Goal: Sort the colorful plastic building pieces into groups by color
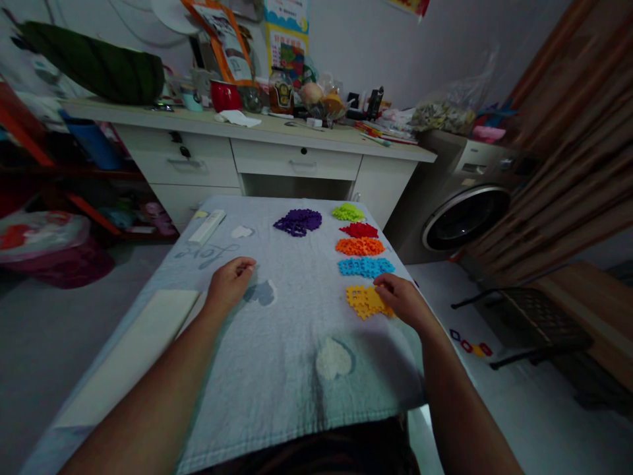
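My right hand [401, 298] rests at the right edge of a flat yellow group of notched interlocking building pieces [364, 301], its fingers bent together on them. Above the cloth at left, beside a grey heart print, my left hand [230, 284] has its thumb and fingers pinched; what they hold, if anything, is too small to see. Beyond the yellow pieces lie blue pieces [366, 266], orange pieces [360, 246], red pieces [360, 229] and lime green pieces [348, 212] in separate groups. A purple pile [299, 221] sits at the far middle.
A pale heart-printed cloth [291, 369] covers the table. Along its left side are a long white board [133, 356] and a small white box [208, 227]. Behind stands a cluttered white desk [297, 158], with a washing machine [459, 198] and a chair [534, 323] to the right.
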{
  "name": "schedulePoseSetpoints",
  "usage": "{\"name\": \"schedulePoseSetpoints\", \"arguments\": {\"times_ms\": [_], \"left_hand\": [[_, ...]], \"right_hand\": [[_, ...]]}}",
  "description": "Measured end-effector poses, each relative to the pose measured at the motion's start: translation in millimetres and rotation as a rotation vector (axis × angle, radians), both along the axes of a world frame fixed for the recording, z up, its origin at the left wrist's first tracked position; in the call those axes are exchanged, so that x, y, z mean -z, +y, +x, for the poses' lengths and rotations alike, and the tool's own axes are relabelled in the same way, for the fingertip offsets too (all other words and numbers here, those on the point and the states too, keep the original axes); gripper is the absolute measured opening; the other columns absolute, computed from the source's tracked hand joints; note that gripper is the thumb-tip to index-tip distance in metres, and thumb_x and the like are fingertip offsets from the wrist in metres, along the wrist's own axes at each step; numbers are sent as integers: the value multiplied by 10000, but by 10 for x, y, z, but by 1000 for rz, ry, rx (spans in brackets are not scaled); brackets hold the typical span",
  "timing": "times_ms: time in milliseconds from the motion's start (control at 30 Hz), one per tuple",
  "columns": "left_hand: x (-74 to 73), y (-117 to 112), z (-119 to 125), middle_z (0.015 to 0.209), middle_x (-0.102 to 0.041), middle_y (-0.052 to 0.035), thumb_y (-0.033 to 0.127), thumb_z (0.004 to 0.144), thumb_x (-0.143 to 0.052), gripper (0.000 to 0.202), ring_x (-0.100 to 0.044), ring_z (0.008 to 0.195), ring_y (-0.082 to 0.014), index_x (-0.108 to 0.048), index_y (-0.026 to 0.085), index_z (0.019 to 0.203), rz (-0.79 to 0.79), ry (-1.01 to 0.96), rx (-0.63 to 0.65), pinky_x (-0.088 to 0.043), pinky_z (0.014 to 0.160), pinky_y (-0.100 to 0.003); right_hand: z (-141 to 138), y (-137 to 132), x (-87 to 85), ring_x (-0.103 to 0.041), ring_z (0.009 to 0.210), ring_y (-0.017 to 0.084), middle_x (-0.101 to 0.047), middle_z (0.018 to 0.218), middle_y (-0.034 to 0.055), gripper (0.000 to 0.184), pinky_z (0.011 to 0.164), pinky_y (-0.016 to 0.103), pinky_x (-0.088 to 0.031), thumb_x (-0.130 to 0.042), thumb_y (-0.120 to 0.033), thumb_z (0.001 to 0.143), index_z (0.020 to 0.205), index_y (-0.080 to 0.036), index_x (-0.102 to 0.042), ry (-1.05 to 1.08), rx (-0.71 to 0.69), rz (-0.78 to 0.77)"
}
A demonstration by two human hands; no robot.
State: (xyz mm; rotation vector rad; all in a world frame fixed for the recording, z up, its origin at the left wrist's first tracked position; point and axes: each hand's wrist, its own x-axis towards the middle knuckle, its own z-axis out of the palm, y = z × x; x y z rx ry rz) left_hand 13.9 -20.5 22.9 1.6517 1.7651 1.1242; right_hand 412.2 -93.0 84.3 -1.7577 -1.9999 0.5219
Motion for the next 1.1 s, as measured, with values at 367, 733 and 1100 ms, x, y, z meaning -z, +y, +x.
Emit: {"name": "schedulePoseSetpoints", "arguments": {"times_ms": [367, 733, 1100], "left_hand": [[25, -1, -9, 775, -683, -29, 415, 767, -526, 313, -628, 690, -189, -672, 198, 940, 21, 12, 27, -510, 654, -318], [34, 9, -7, 850, -704, -39, 408, 773, -512, 324, -641, 743, -199, -667, 199, 966, -3, 21, 31, -511, 710, -326], [61, 3, -7, 1035, -665, -71, 374, 808, -467, 346, -641, 855, -206, -662, 186, 1023, 24, 323, 189, -505, 802, -328]], "right_hand": [[-135, -27, 82, -556, 1018, 271, -638, 1081, 134, 201, 952, 411, -402, -566, -196, 854, 1009, -157, -689, -298, 93, 147], [-1454, 4, 72, -483, 1217, 267, -540, 1348, 148, 383, 1039, 421, -387, -633, -295, 881, 1236, -154, -602, -214, -450, 106], [-1690, 108, 513, -421, 1251, 265, -514, 1384, 115, 386, 1066, 439, -365, -555, -360, 933, 1275, -181, -569, -248, -465, 207]]}}
